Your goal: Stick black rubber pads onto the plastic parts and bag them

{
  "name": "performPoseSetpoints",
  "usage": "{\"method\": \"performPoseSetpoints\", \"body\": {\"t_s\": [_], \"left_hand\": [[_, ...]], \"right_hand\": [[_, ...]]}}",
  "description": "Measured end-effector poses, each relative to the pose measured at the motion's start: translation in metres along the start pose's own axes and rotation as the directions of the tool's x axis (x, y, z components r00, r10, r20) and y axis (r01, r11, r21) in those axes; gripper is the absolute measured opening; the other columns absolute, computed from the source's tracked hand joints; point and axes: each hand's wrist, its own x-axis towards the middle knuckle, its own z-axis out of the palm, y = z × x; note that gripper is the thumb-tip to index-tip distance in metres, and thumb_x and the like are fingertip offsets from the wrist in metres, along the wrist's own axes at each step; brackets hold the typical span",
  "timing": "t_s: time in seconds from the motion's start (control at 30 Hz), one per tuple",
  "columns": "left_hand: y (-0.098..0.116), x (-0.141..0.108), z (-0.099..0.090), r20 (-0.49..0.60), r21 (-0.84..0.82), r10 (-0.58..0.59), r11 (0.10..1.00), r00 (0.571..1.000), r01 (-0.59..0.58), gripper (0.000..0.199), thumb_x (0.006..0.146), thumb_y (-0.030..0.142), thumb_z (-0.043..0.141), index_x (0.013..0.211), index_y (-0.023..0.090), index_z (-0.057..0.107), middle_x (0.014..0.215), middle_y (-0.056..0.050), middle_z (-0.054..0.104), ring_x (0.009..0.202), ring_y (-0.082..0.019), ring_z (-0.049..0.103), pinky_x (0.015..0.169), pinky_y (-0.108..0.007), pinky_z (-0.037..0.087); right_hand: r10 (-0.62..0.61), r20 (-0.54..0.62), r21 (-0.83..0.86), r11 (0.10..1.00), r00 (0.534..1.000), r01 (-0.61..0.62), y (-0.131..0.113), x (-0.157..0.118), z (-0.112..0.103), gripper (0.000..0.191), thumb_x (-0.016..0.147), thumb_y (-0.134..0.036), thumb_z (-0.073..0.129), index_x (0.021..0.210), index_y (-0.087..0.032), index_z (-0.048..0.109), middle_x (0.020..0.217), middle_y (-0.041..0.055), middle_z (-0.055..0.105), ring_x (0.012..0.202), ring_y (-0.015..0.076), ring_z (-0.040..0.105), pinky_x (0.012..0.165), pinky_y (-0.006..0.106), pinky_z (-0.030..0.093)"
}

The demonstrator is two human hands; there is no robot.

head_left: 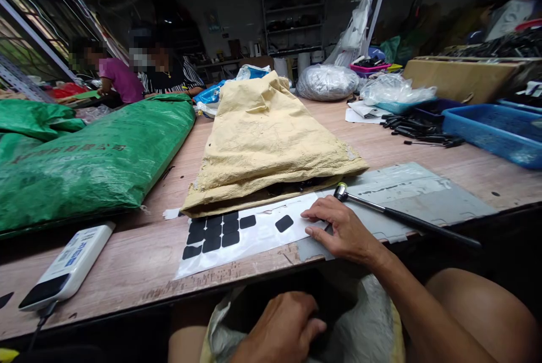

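Observation:
My right hand (339, 224) rests at the table edge, over the right end of a white sheet (254, 244); its thumb and fingers are apart with nothing visible between them. Black rounded-square stickers (212, 233) fill the sheet's left part, and one lone sticker (284, 223) lies just left of my right fingers. A hammer (406, 217) with a black handle lies beyond that hand on a grey board (427, 196). Lower down, my left hand (283, 323) hangs over an open sack (372, 312) on my lap, its fingers curled and partly hidden.
A yellow sack (266, 131) lies behind the sheet, mouth towards me. To the left are a green sack (93, 154) and a white device (70, 267) with a cable. Blue trays (495, 131) and black parts (423, 128) sit at right. Two people are at the back left.

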Motion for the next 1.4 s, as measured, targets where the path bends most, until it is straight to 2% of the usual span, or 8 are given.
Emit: {"method": "performPoseSetpoints", "body": {"t_s": [0.1,0.2,0.4,0.53,0.77,1.0,1.2,1.4], "left_hand": [[-0.019,0.000,0.014,0.076,0.051,-0.243,0.970,0.967,0.240,0.015,0.085,0.043,0.063,0.097,0.040,0.071,0.091,-0.009,0.075,0.092,-0.035,0.075,0.065,-0.044,0.044],[-0.006,-0.005,0.002,0.084,0.086,-0.210,0.975,0.974,0.203,0.030,0.079,0.041,0.069,0.109,0.041,0.072,0.100,-0.012,0.075,0.099,-0.037,0.073,0.072,-0.047,0.048],[0.061,0.016,-0.090,-0.056,-0.137,-0.026,0.990,0.998,0.018,0.019,0.092,0.035,0.057,0.093,0.031,0.075,0.079,0.000,0.074,0.072,-0.019,0.067,0.063,-0.030,0.046],[0.049,0.069,-0.141,-0.635,0.011,-0.164,0.975,0.755,0.221,0.020,0.088,0.024,0.055,0.093,0.020,0.075,0.076,-0.002,0.073,0.070,-0.018,0.064,0.069,-0.029,0.046],[0.022,0.122,-0.158,-0.751,0.089,-0.297,0.840,0.590,0.535,0.026,0.085,0.040,0.058,0.079,0.020,0.073,0.080,-0.012,0.074,0.078,-0.028,0.067,0.065,-0.032,0.040],[0.028,0.079,-0.165,-0.662,0.029,-0.344,0.876,0.666,0.482,0.022,0.077,0.038,0.066,0.063,0.021,0.067,0.061,-0.003,0.067,0.063,-0.020,0.061,0.059,-0.029,0.035],[0.025,0.041,-0.131,-0.553,0.070,-0.241,0.940,0.797,0.333,0.017,0.080,0.037,0.066,0.074,0.021,0.067,0.062,0.003,0.061,0.059,-0.015,0.054,0.058,-0.027,0.035],[0.017,0.039,-0.115,-0.644,0.154,-0.018,0.976,0.765,0.152,0.010,0.083,0.030,0.067,0.091,0.024,0.068,0.092,-0.001,0.066,0.087,-0.019,0.062,0.078,-0.030,0.047]], "right_hand": [[-0.012,0.002,-0.017,1.000,1.000,0.012,-0.001,0.000,0.000,0.019,0.086,-0.021,0.069,0.105,-0.021,0.072,0.094,0.0054,0.068,0.091,0.0222,0.055,0.084,0.040,0.044],[-0.014,-0.006,-0.029,0.999,1.000,0.013,-0.002,-0.001,0.000,0.019,0.086,-0.021,0.068,0.105,-0.021,0.072,0.094,0.0055,0.068,0.090,0.0222,0.055,0.084,0.040,0.044],[-0.020,-0.021,-0.035,0.999,1.000,0.019,-0.002,-0.001,0.001,0.016,0.085,-0.021,0.069,0.101,-0.020,0.073,0.091,0.0056,0.067,0.089,0.0222,0.055,0.084,0.039,0.044],[-0.014,-0.044,-0.030,0.999,0.999,0.013,-0.001,-0.002,0.002,0.012,0.086,-0.020,0.068,0.097,-0.020,0.073,0.087,0.0049,0.067,0.087,0.0214,0.055,0.082,0.038,0.044],[-0.011,-0.056,-0.020,1.000,0.998,0.010,-0.002,-0.001,-0.001,0.009,0.088,-0.018,0.066,0.091,-0.020,0.073,0.083,0.0041,0.066,0.085,0.0205,0.054,0.079,0.036,0.044],[-0.024,-0.079,-0.019,1.000,0.997,0.023,-0.003,-0.003,0.000,0.010,0.088,-0.017,0.064,0.091,-0.021,0.073,0.083,0.0044,0.067,0.084,0.0205,0.057,0.079,0.037,0.046],[-0.023,-0.307,-0.081,0.997,0.952,-0.002,-0.001,-0.003,-0.001,0.015,0.091,-0.019,0.059,0.097,-0.022,0.072,0.091,0.0067,0.070,0.089,0.0221,0.062,0.083,0.039,0.049],[0.190,-0.488,-0.440,0.790,0.852,-0.428,0.023,-0.024,-0.038,0.030,0.087,-0.029,0.063,0.115,-0.022,0.071,0.105,0.0103,0.070,0.097,0.0296,0.061,0.082,0.044,0.047]]}}
